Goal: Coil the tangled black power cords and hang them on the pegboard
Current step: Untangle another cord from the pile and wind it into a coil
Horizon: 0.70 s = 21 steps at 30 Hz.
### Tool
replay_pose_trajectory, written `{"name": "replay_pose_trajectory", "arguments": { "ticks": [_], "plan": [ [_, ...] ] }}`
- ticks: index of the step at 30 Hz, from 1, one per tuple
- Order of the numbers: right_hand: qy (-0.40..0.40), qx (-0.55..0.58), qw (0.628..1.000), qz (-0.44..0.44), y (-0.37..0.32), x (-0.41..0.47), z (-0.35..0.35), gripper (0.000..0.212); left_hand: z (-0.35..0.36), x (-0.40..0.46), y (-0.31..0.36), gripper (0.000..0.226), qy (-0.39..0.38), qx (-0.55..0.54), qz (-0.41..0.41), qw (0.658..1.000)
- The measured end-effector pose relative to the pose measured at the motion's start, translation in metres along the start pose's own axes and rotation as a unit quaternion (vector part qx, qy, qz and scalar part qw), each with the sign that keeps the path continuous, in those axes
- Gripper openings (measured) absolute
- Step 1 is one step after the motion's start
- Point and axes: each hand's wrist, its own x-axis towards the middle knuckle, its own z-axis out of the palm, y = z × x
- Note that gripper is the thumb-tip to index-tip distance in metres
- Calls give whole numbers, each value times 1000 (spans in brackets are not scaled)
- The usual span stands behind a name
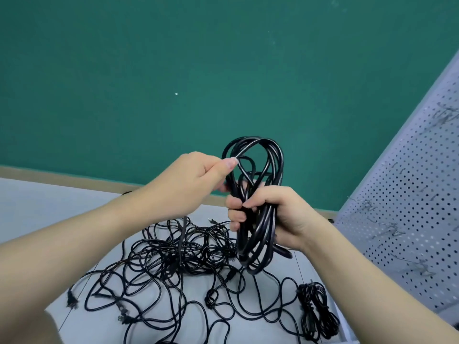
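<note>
Fingers of the right hand are curled around the waist of a coiled black power cord, held up above the worktop. Left hand pinches one strand at the top loop of that coil, thumb and forefinger closed on it; looks like it's dressing or wrapping the last turn.

Progress, as I read it: early.
- One bundled cord lies on the worktop near the right edge, already coiled and wrapped, not hung.
- Coil in hand is mostly formed, not tied off yet.
- Tangled pile of cords sits below the hands, several plugs sticking out. Count unclear.
- Pegboard stands at right, metal hooks on it; no cord hangs on the part in view.

Left to do: finish this coil, untangle and coil the pile, hang everything.
</note>
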Motion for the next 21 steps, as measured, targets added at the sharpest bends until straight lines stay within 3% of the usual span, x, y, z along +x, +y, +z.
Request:
{"name": "replay_pose_trajectory", "arguments": {
  "ticks": [3, 6, 8, 11, 14, 17, 21],
  "plan": [
    [-11, 26, 998, -58, 1, 4, 5, 37, 5, 8, -2, 57, -32, -14, -61, 998],
    [54, 3, 994, -99, 5, 7, 5, 31, 10, 11, -4, 61, -50, -92, -120, 987],
    [83, 9, 990, -112, 5, 7, 7, 27, 16, 11, -5, 71, -44, -89, -147, 984],
    [57, 106, 985, -122, 0, 5, 12, 27, 32, 11, -12, 88, -78, -103, -168, 977],
    [57, 179, 970, -155, -6, 3, 13, 34, 41, 2, -19, 96, -167, -103, -175, 965],
    [92, 175, 964, -180, -10, -2, 7, 30, 43, -14, -33, 92, -228, -48, -135, 963],
    [116, 182, 954, -208, -20, -10, 0, 30, 32, -12, -47, 65, -177, 3, -127, 976]
  ]
}}
